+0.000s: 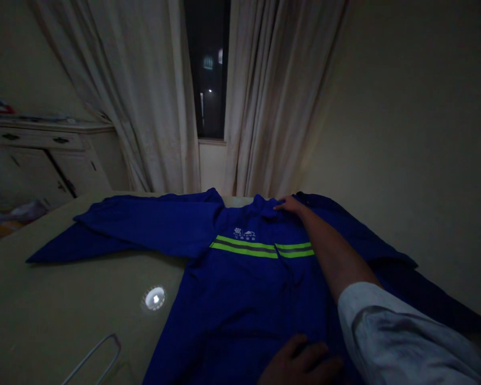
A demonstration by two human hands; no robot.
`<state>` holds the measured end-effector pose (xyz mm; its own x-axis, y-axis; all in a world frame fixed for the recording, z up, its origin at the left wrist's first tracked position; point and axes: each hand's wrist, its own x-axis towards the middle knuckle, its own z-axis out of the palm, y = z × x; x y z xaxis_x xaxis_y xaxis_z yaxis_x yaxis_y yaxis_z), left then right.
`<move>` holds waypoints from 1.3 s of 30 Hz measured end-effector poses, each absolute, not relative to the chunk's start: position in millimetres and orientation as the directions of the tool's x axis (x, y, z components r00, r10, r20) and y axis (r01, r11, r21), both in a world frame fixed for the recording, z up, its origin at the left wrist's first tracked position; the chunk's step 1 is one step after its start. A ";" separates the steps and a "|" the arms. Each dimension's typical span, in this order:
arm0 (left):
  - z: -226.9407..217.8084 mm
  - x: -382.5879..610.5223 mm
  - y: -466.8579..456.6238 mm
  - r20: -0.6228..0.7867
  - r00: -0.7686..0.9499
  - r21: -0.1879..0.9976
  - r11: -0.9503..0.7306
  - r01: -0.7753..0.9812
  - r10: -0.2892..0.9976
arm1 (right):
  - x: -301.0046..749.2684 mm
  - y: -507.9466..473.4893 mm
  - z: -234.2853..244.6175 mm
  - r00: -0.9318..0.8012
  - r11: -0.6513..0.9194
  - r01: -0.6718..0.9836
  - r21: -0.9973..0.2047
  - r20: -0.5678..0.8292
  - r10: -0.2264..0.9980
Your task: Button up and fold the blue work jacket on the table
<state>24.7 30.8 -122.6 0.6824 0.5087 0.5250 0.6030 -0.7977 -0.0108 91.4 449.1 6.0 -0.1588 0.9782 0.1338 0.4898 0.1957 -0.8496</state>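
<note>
Head camera view of a dim bedroom at night: a cream wall [401, 149] fills the right side, and long white curtains [136, 101] hang parted around a narrow window [206, 69], its dark glass showing a few distant lights. Along the left stands a white chest of drawers [44, 155] with black handles and small items on top, and a colourful heap [12, 214] sits low beside it. Across the foreground spreads a pale olive fabric-covered surface [64, 299], possibly a bed, though the frame does not settle it. Laid flat on it, face up with the collar toward the window, is a royal blue work jacket [244, 289], two lime reflective stripes with grey centres crossing the chest beneath a small white logo [244, 233]. One jacket sleeve stretches flat to the left; the other runs off toward the right edge. A person's right hand [291, 204] lies open, palm down, on the jacket just beside the collar, the forearm bare beyond a pale grey shirt sleeve [401, 331]. The left hand [300, 361], dim at the lower edge, rests open on the jacket's lower front, fingers spread, gripping nothing visible. To the jacket's left lie a round glowing white disc [155, 298] and a white wire hanger [88, 359].
</note>
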 end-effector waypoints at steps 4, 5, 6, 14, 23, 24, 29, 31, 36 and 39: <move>-114.7 20.2 29.2 0.511 0.692 0.010 -0.809 0.588 0.509 | 114.6 434.2 35.4 -0.382 0.239 0.476 -0.847 0.046 0.923; -112.5 18.6 28.6 0.508 0.694 0.019 -0.812 0.584 0.511 | 122.5 427.2 40.4 -0.452 0.257 0.473 -0.843 0.019 0.892; -109.9 17.0 27.9 0.503 0.696 0.032 -0.815 0.578 0.513 | 130.3 418.9 44.0 -0.525 0.272 0.493 -0.826 -0.033 0.850; -85.8 6.6 23.3 0.367 0.746 0.201 -0.831 0.519 0.555 | 128.6 342.1 23.4 -0.654 0.604 0.654 -0.456 0.061 0.754; -90.8 6.1 25.3 0.352 0.747 0.253 -0.826 0.503 0.563 | 112.6 292.2 -13.4 -0.908 0.914 0.384 -0.131 0.123 0.400; -89.9 6.1 25.2 0.340 0.752 0.263 -0.824 0.502 0.566 | 111.8 292.4 -12.5 -0.883 0.895 0.410 -0.178 0.169 0.438; -81.2 4.1 23.0 0.269 0.773 0.313 -0.811 0.494 0.575 | 83.4 290.0 -26.7 -0.708 0.723 0.635 -0.272 0.170 0.685; -79.0 3.0 22.6 0.253 0.774 0.334 -0.803 0.493 0.580 | 72.6 287.6 -39.1 -0.718 0.690 0.670 -0.275 0.000 0.696; -78.3 2.1 25.0 0.206 0.798 0.356 -0.803 0.478 0.567 | 90.3 292.7 -48.0 -0.587 0.568 0.746 -0.348 0.059 0.807; -78.3 1.6 26.5 0.180 0.810 0.359 -0.804 0.474 0.558 | 120.1 297.4 -47.8 -0.479 0.474 0.825 -0.309 0.064 0.875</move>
